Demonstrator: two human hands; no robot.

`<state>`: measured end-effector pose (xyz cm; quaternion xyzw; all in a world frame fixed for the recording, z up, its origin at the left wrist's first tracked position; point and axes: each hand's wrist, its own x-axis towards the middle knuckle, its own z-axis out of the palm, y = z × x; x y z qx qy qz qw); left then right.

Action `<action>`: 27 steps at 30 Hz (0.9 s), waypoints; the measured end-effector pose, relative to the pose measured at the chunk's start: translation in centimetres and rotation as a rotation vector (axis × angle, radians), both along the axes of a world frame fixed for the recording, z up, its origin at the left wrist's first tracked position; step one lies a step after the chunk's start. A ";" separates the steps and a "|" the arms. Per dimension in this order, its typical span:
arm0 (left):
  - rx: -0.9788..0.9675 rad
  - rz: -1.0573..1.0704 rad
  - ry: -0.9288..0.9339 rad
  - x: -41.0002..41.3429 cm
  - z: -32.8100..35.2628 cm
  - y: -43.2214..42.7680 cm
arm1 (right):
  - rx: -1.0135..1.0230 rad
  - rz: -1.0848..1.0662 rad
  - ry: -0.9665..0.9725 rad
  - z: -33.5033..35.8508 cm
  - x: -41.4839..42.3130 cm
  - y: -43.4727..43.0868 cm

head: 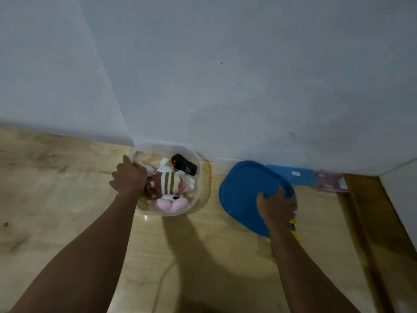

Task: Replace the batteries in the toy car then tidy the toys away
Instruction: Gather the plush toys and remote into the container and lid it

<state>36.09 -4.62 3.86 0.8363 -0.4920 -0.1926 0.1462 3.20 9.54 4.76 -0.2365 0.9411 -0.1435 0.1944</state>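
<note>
A clear container (pixel 204 177) sits on the floor against the wall, holding plush toys (pixel 169 182) and a black remote (pixel 184 164). The left hand (pixel 129 177) grips its left rim with curled fingers. Right of the container, the right hand (pixel 276 205) clasps a blue lid (pixel 243 188). The yellow toy car (pixel 293 229) lies farther right, beneath that wrist.

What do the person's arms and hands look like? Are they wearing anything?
Both arms are bare right up to the picture's edge: no sleeves show. The left hand and right hand have no gloves, and I can see no watch, bracelet or ring on them.
</note>
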 end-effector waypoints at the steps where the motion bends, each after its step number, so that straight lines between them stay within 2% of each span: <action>1: 0.030 0.001 -0.031 -0.3 -0.1 0.0 | 0.044 -0.028 -0.040 -0.1 -0.8 0.2; 3: 0.060 0.010 -0.064 -0.6 -0.2 0.1 | 0.105 -0.054 -0.093 -0.3 -2.2 0.6; 8: 0.063 0.027 -0.060 -1.0 -0.2 0.4 | 0.057 -0.077 -0.138 -0.4 -4.3 1.1; 14: 0.071 0.015 0.006 -0.3 0.4 0.4 | -0.255 -0.100 -0.102 0.4 -4.5 1.0; 18: 0.005 -0.040 0.102 0.7 1.1 0.8 | -0.347 -0.087 0.048 1.9 -3.9 1.4; 23: -0.076 -0.058 0.178 0.8 2.1 1.7 | -0.466 -0.174 0.085 3.8 -3.7 1.7; 27: -0.087 -0.042 0.213 1.0 2.0 1.6 | -0.625 0.059 0.043 4.8 -1.1 -0.4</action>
